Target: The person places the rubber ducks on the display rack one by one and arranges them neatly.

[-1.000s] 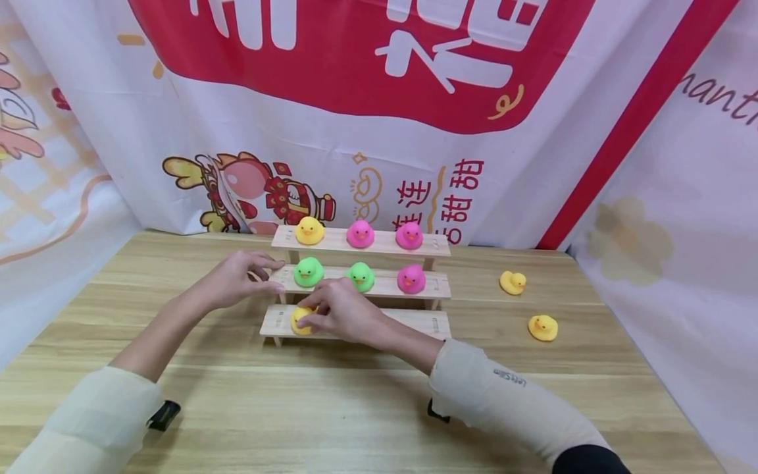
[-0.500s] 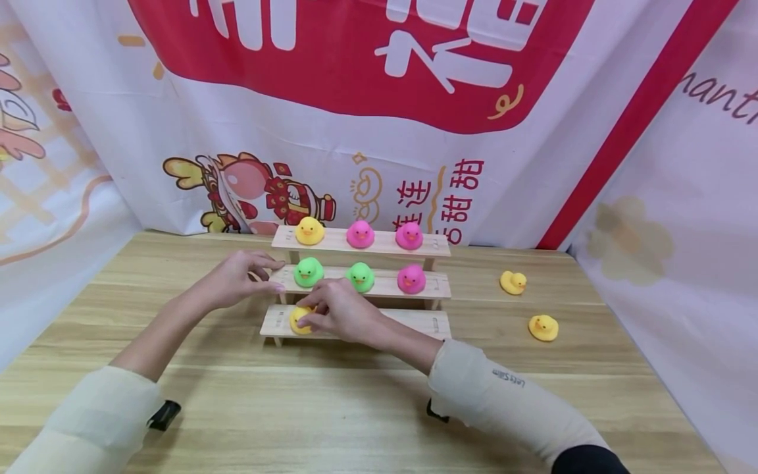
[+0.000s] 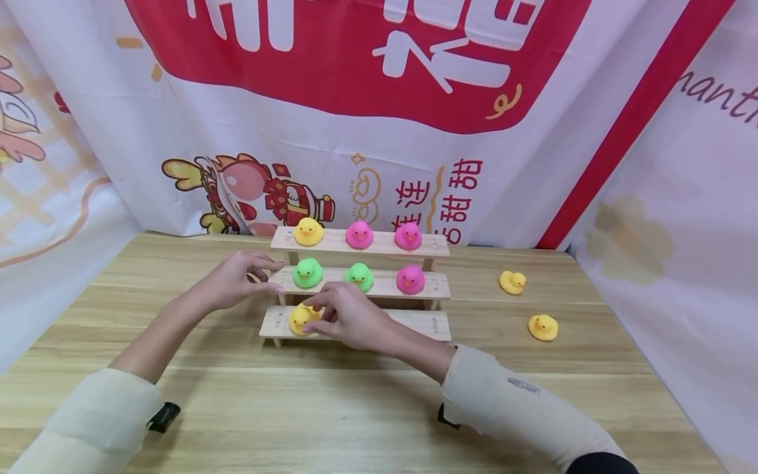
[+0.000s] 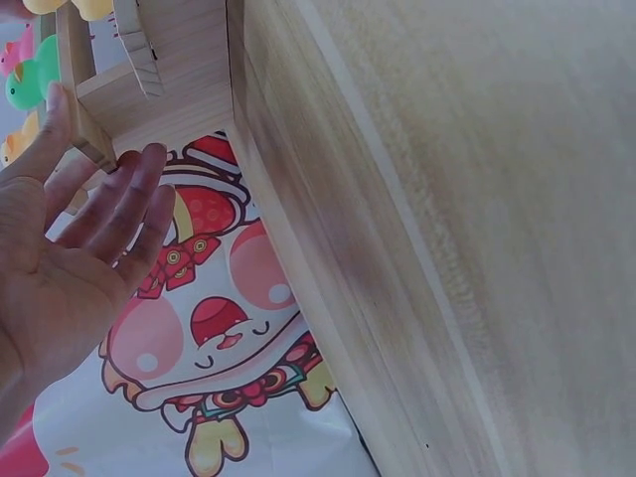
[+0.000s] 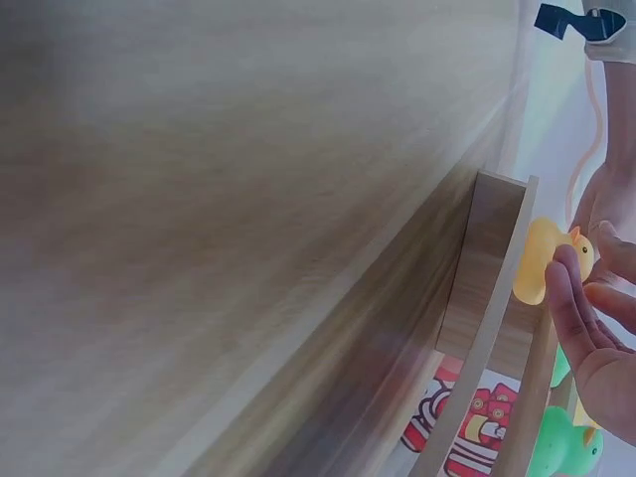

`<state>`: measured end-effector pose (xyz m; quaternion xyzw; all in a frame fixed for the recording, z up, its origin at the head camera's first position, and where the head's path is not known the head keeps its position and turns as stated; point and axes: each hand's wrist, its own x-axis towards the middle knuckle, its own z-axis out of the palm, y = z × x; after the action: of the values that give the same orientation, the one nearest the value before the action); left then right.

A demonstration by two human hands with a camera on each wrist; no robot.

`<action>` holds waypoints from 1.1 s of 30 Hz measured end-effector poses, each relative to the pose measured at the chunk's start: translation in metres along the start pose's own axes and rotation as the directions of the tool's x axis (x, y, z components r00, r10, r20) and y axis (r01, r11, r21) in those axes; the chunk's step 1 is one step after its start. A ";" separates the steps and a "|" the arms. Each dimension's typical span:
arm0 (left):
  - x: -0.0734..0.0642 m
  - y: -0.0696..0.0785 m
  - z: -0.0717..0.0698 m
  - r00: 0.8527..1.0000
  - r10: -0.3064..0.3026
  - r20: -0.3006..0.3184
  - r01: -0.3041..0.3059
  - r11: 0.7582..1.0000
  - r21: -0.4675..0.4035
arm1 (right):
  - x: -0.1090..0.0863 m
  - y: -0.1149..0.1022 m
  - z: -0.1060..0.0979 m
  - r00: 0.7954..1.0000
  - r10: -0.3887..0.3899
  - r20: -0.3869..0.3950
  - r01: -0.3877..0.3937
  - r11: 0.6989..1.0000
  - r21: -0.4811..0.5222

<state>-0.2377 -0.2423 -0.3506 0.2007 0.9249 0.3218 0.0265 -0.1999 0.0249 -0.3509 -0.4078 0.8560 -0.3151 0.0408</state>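
A three-tier wooden stand (image 3: 355, 283) holds small rubber ducks. On its lowest board, at the left end, sits a yellow duck (image 3: 300, 320). My right hand (image 3: 352, 318) is at this duck's right side, thumb and fingers spread apart and close to it; contact is hard to tell. In the right wrist view the fingertips (image 5: 564, 260) overlap the yellow duck (image 5: 538, 260). My left hand (image 3: 233, 280) holds the left end of the middle board, thumb at the front and fingers behind. The left wrist view shows the left hand (image 4: 94, 214) at the board's end (image 4: 92, 144).
Two green ducks (image 3: 307, 273) and a pink duck (image 3: 410, 280) stand on the middle board. A yellow duck (image 3: 308, 232) and two pink ducks (image 3: 359, 234) occupy the top. Two loose yellow ducks (image 3: 543, 327) lie on the table (image 3: 331, 421) at right. A printed cloth (image 3: 331, 138) hangs behind.
My right hand has shifted slightly right and its thumb and fingers have parted, showing more of the yellow duck, which stays on the lowest board. The left hand keeps its place.
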 end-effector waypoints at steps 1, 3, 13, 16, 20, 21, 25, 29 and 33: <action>0.000 0.000 0.000 1.000 0.001 -0.001 -0.001 1.000 0.001 | -0.003 0.000 -0.001 1.000 0.003 0.001 -0.003 1.000 0.008; 0.000 -0.001 0.001 1.000 0.002 -0.002 -0.002 1.000 0.000 | -0.009 0.002 -0.003 1.000 0.005 0.000 -0.005 1.000 0.029; 0.001 -0.001 -0.001 1.000 0.017 -0.008 -0.017 1.000 0.003 | -0.036 0.023 -0.022 0.999 -0.040 0.012 0.038 0.994 0.102; 0.000 0.000 0.000 1.000 0.005 -0.006 -0.005 1.000 0.003 | -0.047 0.032 -0.028 0.998 -0.057 0.012 0.055 0.992 0.116; -0.001 0.000 0.000 1.000 -0.006 -0.003 0.006 1.000 -0.002 | -0.062 0.043 -0.036 0.997 -0.080 0.000 0.079 0.988 0.132; -0.001 0.000 0.000 1.000 -0.007 -0.001 0.007 1.000 -0.003 | -0.066 0.045 -0.038 0.997 -0.083 -0.006 0.083 0.987 0.134; -0.002 0.000 0.000 1.000 -0.016 0.002 0.016 1.000 -0.005 | -0.079 0.051 -0.048 0.995 -0.098 -0.018 0.099 0.983 0.155; -0.002 0.001 0.000 1.000 -0.020 0.003 0.020 1.000 -0.007 | -0.088 0.057 -0.056 0.994 -0.109 -0.020 0.111 0.981 0.158; -0.002 0.002 0.001 1.000 -0.009 0.004 0.009 1.000 -0.016 | -0.096 0.062 -0.065 0.993 -0.115 -0.033 0.119 0.983 0.139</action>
<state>-0.2350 -0.2415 -0.3505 0.1969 0.9232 0.3287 0.0314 -0.1991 0.1564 -0.3530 -0.4496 0.8066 -0.3817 0.0402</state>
